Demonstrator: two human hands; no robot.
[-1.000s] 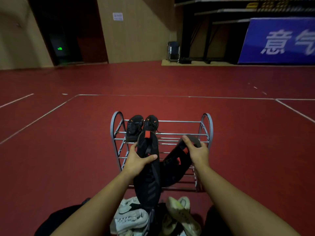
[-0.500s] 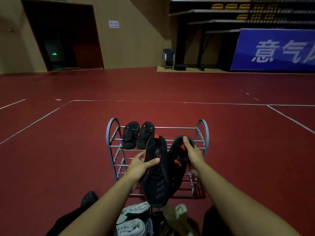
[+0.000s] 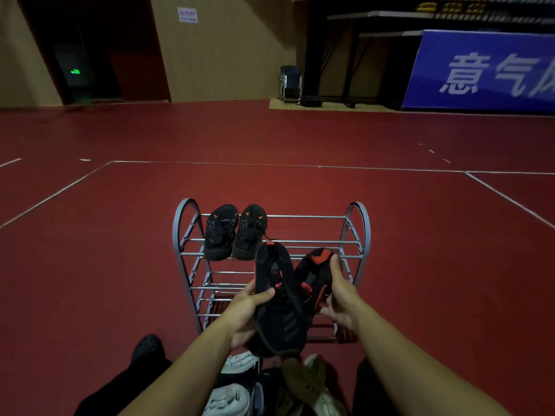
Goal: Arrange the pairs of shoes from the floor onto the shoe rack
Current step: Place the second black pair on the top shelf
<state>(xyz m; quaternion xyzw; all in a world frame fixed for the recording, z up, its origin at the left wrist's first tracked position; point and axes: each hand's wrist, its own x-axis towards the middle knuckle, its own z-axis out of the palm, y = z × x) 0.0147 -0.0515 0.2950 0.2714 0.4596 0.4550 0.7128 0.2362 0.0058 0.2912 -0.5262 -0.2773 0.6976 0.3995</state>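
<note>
Holding one black shoe per hand before the shoe rack (image 3: 357, 223).
Left hand (image 3: 244, 307) grips the left shoe (image 3: 279, 313) midfoot, right hand (image 3: 341, 298) the right shoe (image 3: 313, 271); likely light, pliable uppers.

A dim hall had a red floor (image 3: 300, 139) marked with white lines (image 3: 210, 163). Far off stood tan walls (image 3: 228, 49), a dark doorway (image 3: 75, 49) at left, possibly a folding chair (image 3: 290, 84), and a blue banner (image 3: 486, 70) at right.

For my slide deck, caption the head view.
Left hand and right hand each hold a black shoe before the shoe rack.
</note>
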